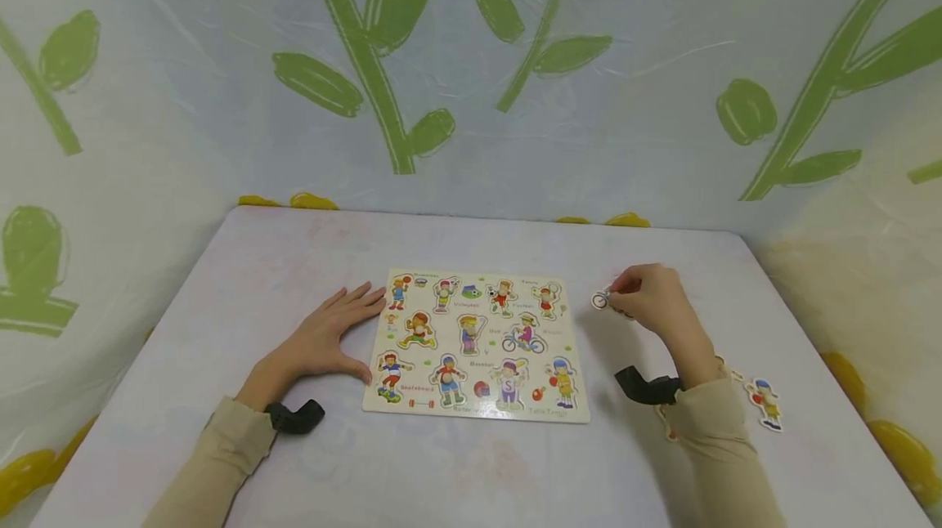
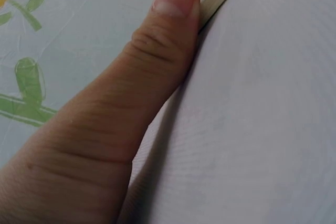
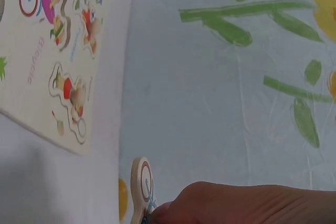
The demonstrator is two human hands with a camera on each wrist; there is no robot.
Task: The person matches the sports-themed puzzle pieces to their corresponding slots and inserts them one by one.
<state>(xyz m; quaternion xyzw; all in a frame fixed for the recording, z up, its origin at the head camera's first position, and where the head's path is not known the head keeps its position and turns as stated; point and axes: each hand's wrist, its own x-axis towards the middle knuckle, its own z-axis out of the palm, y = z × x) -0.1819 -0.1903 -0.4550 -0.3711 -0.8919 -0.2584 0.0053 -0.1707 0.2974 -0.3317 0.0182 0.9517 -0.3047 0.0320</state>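
A wooden puzzle board (image 1: 446, 340) with printed sports figures lies flat on the table. My left hand (image 1: 331, 340) rests at its left side, fingers spread and thumb straight; in the left wrist view the thumb (image 2: 170, 40) presses against the board's edge. Right of the board, my right hand (image 1: 653, 299) pinches a small puzzle piece (image 1: 599, 299) between thumb and fingers, raised over the table. The right wrist view shows a bicycle wheel on this piece (image 3: 140, 187), its other part hidden by the hand. On the board, the bicycle figure (image 1: 524, 336) sits in the middle row.
A loose puzzle piece (image 1: 767, 405) of a figure with a blue cap lies to the right of my right forearm. Other pieces (image 1: 667, 423) lie partly hidden under that forearm. Flower-patterned cloth walls (image 1: 625, 160) enclose the pale table (image 1: 309, 471).
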